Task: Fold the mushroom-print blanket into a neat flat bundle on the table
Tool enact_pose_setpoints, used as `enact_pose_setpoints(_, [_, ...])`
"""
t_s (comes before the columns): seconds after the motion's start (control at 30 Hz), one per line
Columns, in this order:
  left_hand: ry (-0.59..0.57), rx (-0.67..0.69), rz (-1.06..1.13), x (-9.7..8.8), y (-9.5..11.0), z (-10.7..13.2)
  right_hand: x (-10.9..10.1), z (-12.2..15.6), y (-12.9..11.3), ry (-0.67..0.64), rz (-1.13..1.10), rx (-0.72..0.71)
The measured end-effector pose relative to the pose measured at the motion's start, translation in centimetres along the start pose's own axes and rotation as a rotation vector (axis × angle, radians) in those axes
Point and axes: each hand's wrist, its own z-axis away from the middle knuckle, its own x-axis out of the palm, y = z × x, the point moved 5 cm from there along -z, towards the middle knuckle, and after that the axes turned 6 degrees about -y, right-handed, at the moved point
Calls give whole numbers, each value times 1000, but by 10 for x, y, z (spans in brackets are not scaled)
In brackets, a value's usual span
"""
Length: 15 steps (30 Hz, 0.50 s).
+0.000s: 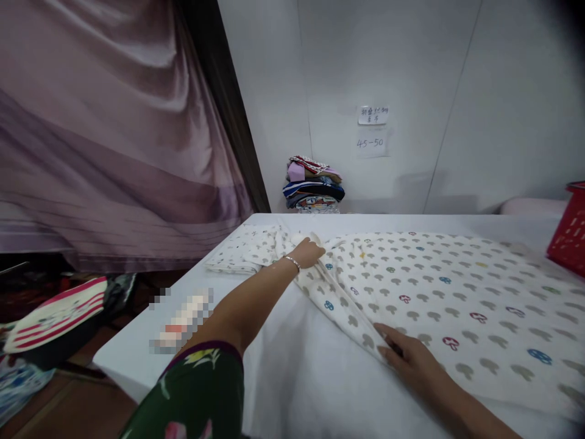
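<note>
A large white cloth (425,286) printed with grey and coloured mushrooms lies spread over the right part of the table. My left hand (307,252), with a silver bracelet at the wrist, is closed on the cloth's left end, where the fabric bunches up. Nearer to me, my right hand (402,349) pinches the front left edge of the same cloth between thumb and fingers. A narrow fold runs along the edge between both hands. Just left of my left hand lies a folded white patterned cloth (237,250).
The white table (283,347) carries a red plastic basket (569,235) at its right edge. Folded textiles (314,183) are stacked beyond the far edge by the wall. A blurred-out item (183,323) lies at the left edge. A pinkish curtain (114,134) and a stool (57,314) stand left.
</note>
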Motion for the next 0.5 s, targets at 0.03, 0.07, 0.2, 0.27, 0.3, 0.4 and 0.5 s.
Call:
enact_pose_setpoints(0.03, [21,-9,-3,-3,-4,13,-1,0,-2,-9,21,13])
enact_pose_setpoints(0.07, [50,-18,-3,-6,-7,27,-2,1,-3,-16,45,26])
enact_pose_setpoints(0.2, [216,-57,33,-13,-10,97,-1,9,-3,17,186,-24])
enact_pose_setpoints(0.27, [274,-72,70,-3,-5,136,3,15,-6,66,301,-136])
enact_pose_setpoints(0.3, [286,-83,91,6,-1,154,6,18,-9,79,361,-196])
enact_pose_setpoints(0.4, [273,-120,153,43,14,198,18,25,-21,54,488,-322])
enact_pose_setpoints(0.5, [255,-142,217,77,27,221,25,26,-31,13,551,-385])
